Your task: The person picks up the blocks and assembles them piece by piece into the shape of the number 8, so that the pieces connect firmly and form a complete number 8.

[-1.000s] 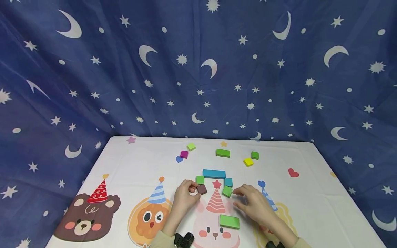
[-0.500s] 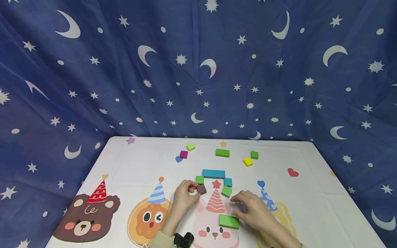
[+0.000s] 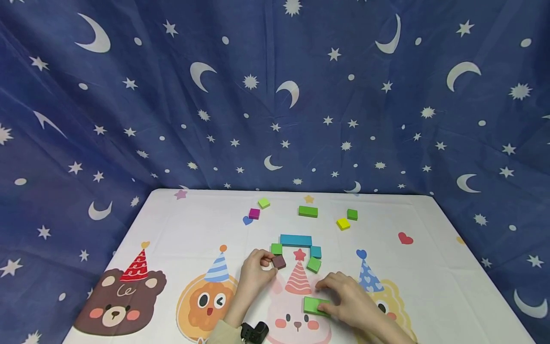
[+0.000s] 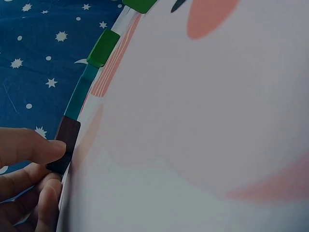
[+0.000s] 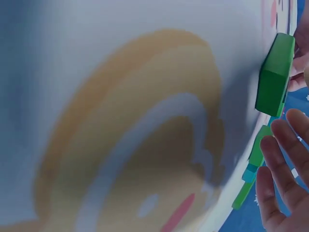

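Observation:
My left hand (image 3: 255, 273) pinches a small dark brown block (image 3: 279, 262) between thumb and fingers; the left wrist view shows the thumb on the brown block's (image 4: 70, 129) upper face. Directly behind it is a small green block (image 3: 277, 249). A long blue block (image 3: 295, 240) spans the back, with a small blue block (image 3: 315, 252) and a turned green block (image 3: 314, 264) down the right side. My right hand (image 3: 350, 301) is at a larger green block (image 3: 312, 305), its thumb overlapping the right end. In the right wrist view, relaxed fingers (image 5: 282, 169) spread beside that green block (image 5: 275, 79).
Farther back lie a purple block (image 3: 254, 214), a lime block (image 3: 264, 203), a green oblong block (image 3: 308, 211), a yellow block (image 3: 343, 224) and a small green block (image 3: 352, 214). The white cloth (image 3: 193, 215) has printed cartoon animals; a blue starry curtain (image 3: 275, 143) hangs behind.
My right hand has moved from beside the turned green block toward me, down to the larger green block. The left hand stays on the brown block.

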